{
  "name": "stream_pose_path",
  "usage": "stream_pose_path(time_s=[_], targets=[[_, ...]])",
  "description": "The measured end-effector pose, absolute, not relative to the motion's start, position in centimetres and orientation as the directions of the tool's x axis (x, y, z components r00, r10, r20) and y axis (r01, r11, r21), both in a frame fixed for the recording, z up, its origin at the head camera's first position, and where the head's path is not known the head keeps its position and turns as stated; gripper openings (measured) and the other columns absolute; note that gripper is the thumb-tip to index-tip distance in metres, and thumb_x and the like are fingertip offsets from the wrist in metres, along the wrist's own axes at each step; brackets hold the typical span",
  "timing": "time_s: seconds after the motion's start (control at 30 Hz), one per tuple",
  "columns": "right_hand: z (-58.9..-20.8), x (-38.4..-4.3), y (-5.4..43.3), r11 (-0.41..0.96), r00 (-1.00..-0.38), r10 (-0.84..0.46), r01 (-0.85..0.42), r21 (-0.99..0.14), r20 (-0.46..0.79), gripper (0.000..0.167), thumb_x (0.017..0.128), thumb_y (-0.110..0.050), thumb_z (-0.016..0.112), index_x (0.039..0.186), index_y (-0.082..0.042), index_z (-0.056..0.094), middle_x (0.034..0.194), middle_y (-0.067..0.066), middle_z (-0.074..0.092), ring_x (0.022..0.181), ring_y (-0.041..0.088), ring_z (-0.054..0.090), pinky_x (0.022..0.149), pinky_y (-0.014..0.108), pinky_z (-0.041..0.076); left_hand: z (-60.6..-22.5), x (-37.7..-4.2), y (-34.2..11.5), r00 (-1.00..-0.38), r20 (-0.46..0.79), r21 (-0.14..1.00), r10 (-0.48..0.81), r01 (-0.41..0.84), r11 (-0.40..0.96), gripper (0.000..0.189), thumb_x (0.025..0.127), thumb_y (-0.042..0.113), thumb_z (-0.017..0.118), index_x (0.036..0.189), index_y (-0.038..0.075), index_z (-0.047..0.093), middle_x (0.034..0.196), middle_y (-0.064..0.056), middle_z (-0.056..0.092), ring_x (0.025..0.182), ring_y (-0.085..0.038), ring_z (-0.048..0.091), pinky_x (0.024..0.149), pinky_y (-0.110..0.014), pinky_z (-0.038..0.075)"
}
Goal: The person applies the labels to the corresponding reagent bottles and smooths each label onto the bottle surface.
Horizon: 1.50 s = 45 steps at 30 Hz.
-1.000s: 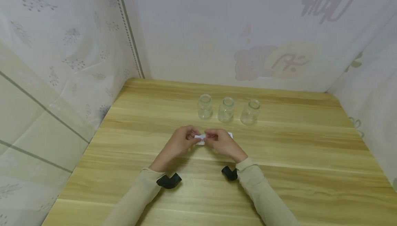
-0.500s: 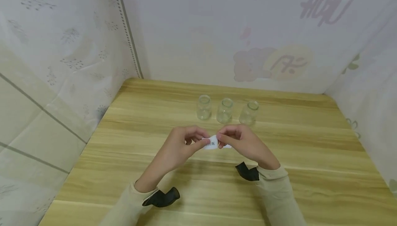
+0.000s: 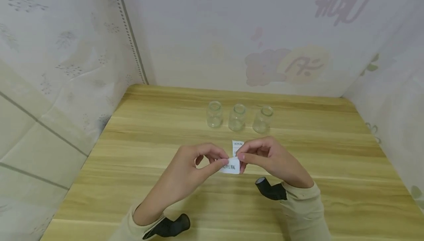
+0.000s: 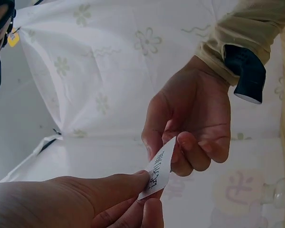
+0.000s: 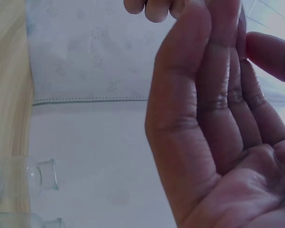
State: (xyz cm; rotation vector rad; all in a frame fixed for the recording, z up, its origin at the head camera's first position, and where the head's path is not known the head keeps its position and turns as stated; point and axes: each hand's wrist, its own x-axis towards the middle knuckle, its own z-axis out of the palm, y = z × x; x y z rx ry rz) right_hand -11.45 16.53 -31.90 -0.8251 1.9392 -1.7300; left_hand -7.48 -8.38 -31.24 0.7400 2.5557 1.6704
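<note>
The right hand [image 5: 216, 114] fills much of the right side, palm partly in view, its fingers [image 5: 178, 80] reaching toward the top edge, where other fingertips [image 5: 156, 10] peek in. At lower left, two jars [image 5: 26, 176] appear sideways on the tabletop [image 5: 9, 95], beside a pale backdrop [image 5: 95, 152].

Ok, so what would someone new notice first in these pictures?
Probably the white label with dark print, pinched by the left hand and the right hand, just below the middle of the head view. Next, three clear jars standing in a row beyond it on the table.
</note>
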Motion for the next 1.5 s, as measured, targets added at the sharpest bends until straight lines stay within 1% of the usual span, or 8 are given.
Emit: stream_pose_path(time_s=[0.33,0.63,0.8,0.9,1.1,1.2,1.33,1.5], targets=[[-32.04,-11.45,16.25,0.069,-0.753,-0.655,-0.142,-0.987,0.063,0.015,0.103,-0.007,0.063,0.101,0.002,0.075,0.087,0.010,0.074,0.080,0.023,0.071,0.076,0.041,0.060,-31.45,-7.44,-8.00,-0.871,0.296,0.848,0.392,0.428,0.313,0.003,0.097,0.022,0.075,0.098,0.020,0.077,0.088,0.018,0.071,0.078,-0.007,0.061,0.067,-0.029,0.040],[-32.32,-11.52,16.15,-0.042,-0.744,-0.663,-0.068,-0.997,0.079,0.021,0.102,-0.005,0.064,0.106,0.015,0.070,0.093,0.010,0.077,0.081,0.021,0.074,0.075,0.041,0.062,-31.57,-7.50,-7.99,-0.816,0.424,0.794,0.393,0.543,0.273,0.012,0.090,0.015,0.082,0.099,0.022,0.078,0.096,0.018,0.073,0.087,-0.007,0.064,0.074,-0.032,0.045],[-32.35,-11.61,16.12,-0.098,-0.731,-0.675,-0.050,-0.994,0.103,0.023,0.102,-0.004,0.063,0.109,0.017,0.069,0.097,0.010,0.078,0.083,0.020,0.075,0.074,0.039,0.062,-31.64,-7.66,-8.16,-0.788,0.461,0.773,0.408,0.582,0.253,0.020,0.088,0.012,0.084,0.106,0.019,0.080,0.099,0.014,0.075,0.088,-0.007,0.063,0.075,-0.030,0.048],[-32.40,-11.66,16.10,-0.127,-0.722,-0.681,-0.046,-0.991,0.121,0.020,0.103,-0.003,0.063,0.111,0.013,0.071,0.099,0.010,0.078,0.084,0.019,0.076,0.074,0.038,0.062,-31.65,-7.71,-8.22,-0.774,0.475,0.768,0.419,0.596,0.232,0.023,0.088,0.011,0.083,0.111,0.017,0.080,0.102,0.011,0.076,0.090,-0.007,0.064,0.079,-0.030,0.052],[-32.35,-11.58,16.08,-0.125,-0.728,-0.677,-0.031,-0.992,0.108,0.017,0.103,-0.004,0.063,0.109,-0.004,0.079,0.099,0.010,0.078,0.084,0.019,0.076,0.074,0.037,0.062,-31.71,-7.62,-8.33,-0.761,0.487,0.761,0.429,0.611,0.220,0.027,0.087,0.005,0.083,0.113,0.013,0.081,0.109,0.003,0.075,0.103,-0.012,0.068,0.088,-0.031,0.057],[-32.25,-11.49,16.08,-0.096,-0.739,-0.669,-0.019,-0.995,0.078,0.016,0.102,-0.004,0.064,0.109,0.003,0.077,0.098,0.011,0.078,0.084,0.019,0.076,0.075,0.038,0.062,-31.73,-7.58,-8.35,-0.752,0.496,0.744,0.435,0.626,0.234,0.028,0.087,0.003,0.083,0.113,0.011,0.081,0.109,0.000,0.074,0.104,-0.014,0.068,0.087,-0.030,0.057],[-32.16,-11.36,16.04,-0.064,-0.750,-0.660,-0.004,-0.998,0.046,0.024,0.102,-0.005,0.065,0.112,0.017,0.069,0.100,0.014,0.077,0.085,0.020,0.076,0.076,0.039,0.062,-31.77,-7.58,-8.42,-0.745,0.501,0.732,0.441,0.636,0.242,0.027,0.087,0.003,0.083,0.112,0.011,0.081,0.108,0.000,0.074,0.103,-0.014,0.068,0.084,-0.029,0.057],[-32.14,-11.16,15.93,-0.036,-0.761,-0.648,0.003,-0.999,0.021,0.027,0.102,-0.007,0.066,0.113,0.018,0.068,0.100,0.015,0.077,0.085,0.021,0.076,0.077,0.040,0.062,-31.85,-7.64,-8.50,-0.742,0.496,0.732,0.452,0.637,0.242,0.025,0.087,0.007,0.084,0.111,0.013,0.081,0.104,0.005,0.074,0.100,-0.010,0.067,0.085,-0.030,0.055]])
